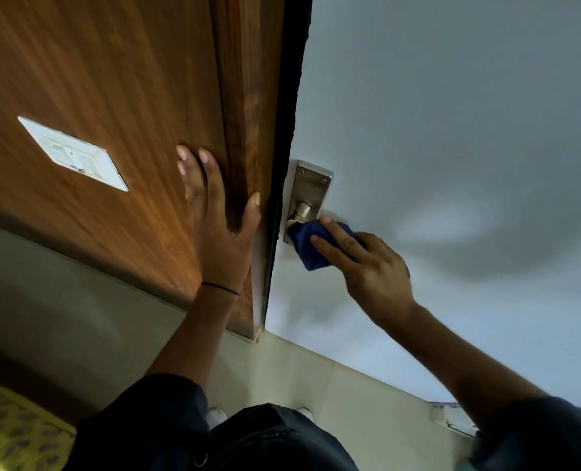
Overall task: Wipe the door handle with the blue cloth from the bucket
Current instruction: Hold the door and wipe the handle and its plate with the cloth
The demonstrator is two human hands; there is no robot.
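Note:
A silver door handle on a steel backplate is fixed to the pale grey door. My right hand holds the blue cloth wrapped over the lever of the handle, so most of the lever is hidden. My left hand rests flat with spread fingers on the brown wooden panel, its thumb hooked round the panel's edge beside the handle. The bucket is out of view.
A white switch plate sits on the wooden panel to the left. Below lies a beige tiled floor, with my dark clothing at the bottom and a yellow patterned fabric at the lower left.

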